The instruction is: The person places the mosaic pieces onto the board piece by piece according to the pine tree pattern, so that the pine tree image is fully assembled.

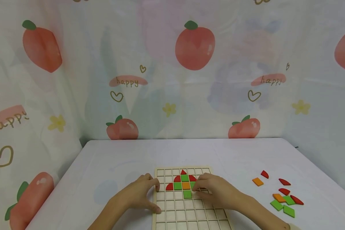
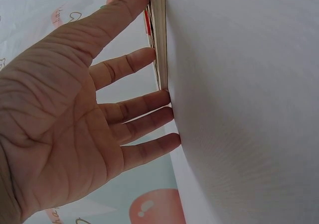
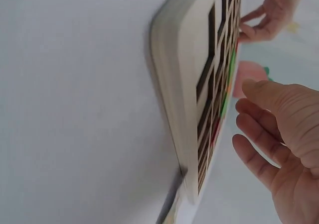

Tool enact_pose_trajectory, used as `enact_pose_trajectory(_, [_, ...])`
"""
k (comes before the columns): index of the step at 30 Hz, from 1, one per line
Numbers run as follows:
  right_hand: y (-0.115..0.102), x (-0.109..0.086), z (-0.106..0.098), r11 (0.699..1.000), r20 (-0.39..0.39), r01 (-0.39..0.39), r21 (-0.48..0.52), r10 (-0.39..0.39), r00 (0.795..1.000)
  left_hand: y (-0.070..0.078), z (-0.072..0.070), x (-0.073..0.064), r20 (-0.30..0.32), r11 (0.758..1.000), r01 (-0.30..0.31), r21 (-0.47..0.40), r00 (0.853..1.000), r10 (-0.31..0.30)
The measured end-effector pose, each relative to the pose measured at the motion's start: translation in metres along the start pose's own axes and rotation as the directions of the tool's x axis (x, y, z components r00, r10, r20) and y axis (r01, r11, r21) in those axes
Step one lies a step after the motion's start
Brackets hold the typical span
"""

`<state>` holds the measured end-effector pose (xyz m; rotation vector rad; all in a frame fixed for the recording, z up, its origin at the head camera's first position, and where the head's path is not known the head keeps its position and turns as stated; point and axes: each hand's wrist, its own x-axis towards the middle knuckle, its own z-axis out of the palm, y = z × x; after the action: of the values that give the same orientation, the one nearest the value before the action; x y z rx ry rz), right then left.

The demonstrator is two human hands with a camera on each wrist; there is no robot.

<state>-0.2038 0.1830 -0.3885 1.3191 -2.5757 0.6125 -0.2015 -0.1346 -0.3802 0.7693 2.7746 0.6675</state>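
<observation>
A pale wooden grid board (image 1: 169, 205) lies on the table, with coloured pieces set in its upper cells. A red triangle (image 1: 183, 172) tops the pattern, above a green square (image 1: 184, 178), an orange square (image 1: 186, 185) and a lower green square (image 1: 187, 194). Red quarter-rounds (image 1: 169, 187) flank them. My left hand (image 1: 139, 193) spreads its fingers and thumb along the board's left edge; in the left wrist view the fingertips (image 2: 162, 97) touch its side. Over the right half, my right hand (image 1: 218, 191) has its fingertips beside a partly covered green piece (image 1: 193, 184). No piece shows between its fingers.
Several loose pieces lie right of the board: red quarter-rounds (image 1: 284, 182), orange squares (image 1: 257, 181) and green squares (image 1: 289, 211), some close together. A patterned cloth (image 1: 166, 41) hangs behind the white table (image 1: 115, 159).
</observation>
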Motion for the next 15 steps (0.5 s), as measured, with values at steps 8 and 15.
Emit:
enact_pose_trajectory(8, [0.012, -0.017, -0.020, 0.996, -0.058, -0.087, 0.024, 0.089, 0.994, -0.001, 0.000, 0.000, -0.001, 1.000, -0.004, -0.001, 1.000, 0.004])
enact_pose_trajectory(15, [0.024, -0.034, -0.031, 0.995, -0.143, -0.101, -0.015, 0.098, 0.985, -0.003, 0.000, 0.000, -0.005, 1.000, -0.015, 0.001, 1.000, 0.015])
